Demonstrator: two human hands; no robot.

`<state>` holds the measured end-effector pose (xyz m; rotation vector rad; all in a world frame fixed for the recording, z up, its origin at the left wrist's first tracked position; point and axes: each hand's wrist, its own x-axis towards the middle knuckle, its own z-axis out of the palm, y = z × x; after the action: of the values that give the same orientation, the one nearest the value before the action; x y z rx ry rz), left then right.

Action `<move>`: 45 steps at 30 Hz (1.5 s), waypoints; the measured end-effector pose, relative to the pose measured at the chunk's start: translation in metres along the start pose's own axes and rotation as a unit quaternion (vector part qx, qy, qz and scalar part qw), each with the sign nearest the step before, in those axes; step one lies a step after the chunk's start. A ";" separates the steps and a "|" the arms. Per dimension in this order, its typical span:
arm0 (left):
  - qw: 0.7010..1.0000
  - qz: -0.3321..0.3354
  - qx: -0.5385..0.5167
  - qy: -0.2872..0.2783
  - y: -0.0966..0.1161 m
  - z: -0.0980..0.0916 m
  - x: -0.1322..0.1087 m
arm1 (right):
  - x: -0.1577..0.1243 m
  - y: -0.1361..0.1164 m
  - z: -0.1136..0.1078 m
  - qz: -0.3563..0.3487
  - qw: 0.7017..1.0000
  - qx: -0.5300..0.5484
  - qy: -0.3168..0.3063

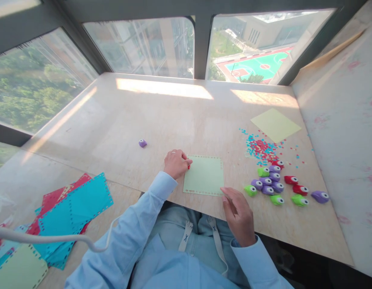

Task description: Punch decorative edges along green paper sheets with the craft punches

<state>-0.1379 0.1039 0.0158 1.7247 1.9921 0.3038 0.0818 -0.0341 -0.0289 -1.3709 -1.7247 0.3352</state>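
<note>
A pale green sheet of paper lies on the table in front of me, with small holes punched along its top, bottom and right edges. At its left edge my left hand is closed around a small red craft punch, most of it hidden by the fingers. My right hand grips the sheet's lower right corner with its fingertips. To the right stand several craft punches, among them a purple one, a green one and a red one.
A lone purple punch sits left of centre. Red and blue paper confetti is scattered near another pale green sheet. Punched blue sheets pile up at left, behind a white cable. Windows border the table's far side.
</note>
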 end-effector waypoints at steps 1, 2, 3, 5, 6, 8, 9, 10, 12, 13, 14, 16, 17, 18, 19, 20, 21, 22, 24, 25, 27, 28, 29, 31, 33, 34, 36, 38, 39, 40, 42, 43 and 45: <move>1.000 -0.005 0.001 -0.003 0.001 0.000 0.001 | 0.000 0.000 0.000 -0.002 1.000 0.001 0.001; 1.000 -0.009 0.001 -0.005 0.002 0.000 0.001 | 0.000 0.000 0.000 -0.002 1.000 0.002 0.001; 1.000 -0.014 0.002 -0.006 0.003 0.000 0.001 | -0.001 0.001 0.000 -0.004 1.000 0.003 0.001; 1.000 -0.022 0.007 -0.007 0.005 0.000 0.001 | -0.001 0.001 -0.001 -0.005 1.000 0.006 -0.001; 1.000 -0.026 0.009 -0.009 0.006 0.000 0.001 | -0.002 0.001 -0.001 -0.005 1.000 0.008 -0.002; 0.999 -0.032 0.013 -0.013 0.007 0.000 0.002 | -0.002 0.002 -0.001 -0.005 1.000 0.008 -0.002; 0.999 -0.034 0.013 -0.016 0.008 0.000 0.002 | -0.003 0.003 -0.001 -0.007 1.000 0.004 -0.003; 0.999 -0.035 0.014 -0.019 0.009 -0.001 0.002 | -0.003 0.004 0.000 -0.009 1.000 -0.001 -0.003; 0.999 -0.038 0.014 -0.022 0.010 -0.002 0.001 | -0.003 0.005 0.002 -0.022 1.000 -0.020 -0.007; 0.999 -0.038 0.013 -0.023 0.010 -0.002 0.001 | -0.004 0.005 0.003 -0.031 0.999 -0.032 -0.011; 0.999 -0.037 0.011 -0.023 0.010 -0.003 0.001 | -0.004 0.006 0.004 -0.042 0.998 -0.044 -0.016; 0.999 -0.035 0.005 -0.027 0.008 -0.004 0.000 | -0.004 0.006 0.006 -0.062 0.995 -0.068 -0.028; 0.999 -0.034 -0.001 -0.029 0.007 -0.006 0.001 | -0.004 0.006 0.007 -0.069 0.994 -0.078 -0.034; 0.999 -0.032 -0.006 -0.032 0.005 -0.007 0.001 | -0.004 0.006 0.007 -0.072 0.993 -0.086 -0.038; 0.999 -0.029 -0.013 -0.036 0.003 -0.008 0.002 | -0.004 0.006 0.008 -0.073 0.992 -0.091 -0.040; 0.999 -0.026 -0.020 -0.039 0.000 -0.009 0.003 | -0.005 0.007 0.009 -0.072 0.992 -0.093 -0.042; 0.999 -0.021 -0.028 -0.042 -0.002 -0.009 0.004 | -0.005 0.007 0.009 -0.070 0.992 -0.094 -0.042; 0.998 -0.016 -0.037 -0.043 -0.005 -0.010 0.005 | -0.005 0.007 0.010 -0.069 0.992 -0.093 -0.041; 0.997 -0.005 -0.057 -0.045 -0.012 -0.008 0.008 | -0.005 0.007 0.011 -0.068 0.993 -0.093 -0.039; 0.997 0.000 -0.069 -0.044 -0.015 -0.007 0.009 | -0.005 0.007 0.011 -0.069 0.993 -0.092 -0.038; 0.995 0.011 -0.094 -0.041 -0.021 -0.004 0.012 | -0.005 0.007 0.011 -0.071 0.993 -0.092 -0.036; 0.993 0.017 -0.108 -0.038 -0.024 -0.002 0.013 | -0.005 0.007 0.011 -0.073 0.992 -0.092 -0.035; 0.991 0.023 -0.123 -0.036 -0.027 0.000 0.014 | -0.004 0.007 0.011 -0.074 0.992 -0.091 -0.035; 0.987 0.034 -0.153 -0.028 -0.033 0.004 0.015 | -0.004 0.006 0.011 -0.075 0.992 -0.091 -0.034; 0.982 0.042 -0.181 -0.019 -0.038 0.008 0.017 | -0.004 0.006 0.011 -0.074 0.993 -0.089 -0.034; 0.980 0.045 -0.193 -0.013 -0.041 0.009 0.018 | -0.004 0.006 0.011 -0.073 0.993 -0.087 -0.033; 0.976 0.050 -0.213 -0.002 -0.045 0.012 0.018 | -0.004 0.006 0.011 -0.070 0.993 -0.085 -0.031; 0.972 0.057 -0.229 0.010 -0.049 0.014 0.018 | -0.004 0.007 0.011 -0.068 0.994 -0.085 -0.029; 0.970 0.062 -0.236 0.016 -0.050 0.015 0.017 | -0.005 0.007 0.011 -0.067 0.994 -0.086 -0.028; 0.968 0.067 -0.242 0.021 -0.052 0.015 0.016 | -0.005 0.007 0.011 -0.066 0.994 -0.087 -0.027; 0.963 0.080 -0.254 0.027 -0.054 0.015 0.013 | -0.005 0.008 0.012 -0.064 0.994 -0.087 -0.025; 0.961 0.088 -0.261 0.027 -0.055 0.015 0.011 | -0.005 0.008 0.012 -0.063 0.994 -0.088 -0.025; 0.956 0.112 -0.271 0.027 -0.058 0.014 0.007 | -0.005 0.008 0.012 -0.062 0.994 -0.088 -0.025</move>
<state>-0.1816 0.0984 -0.0252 1.5803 1.5452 0.8918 0.0780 -0.0321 -0.0438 -1.3813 -1.9090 0.1506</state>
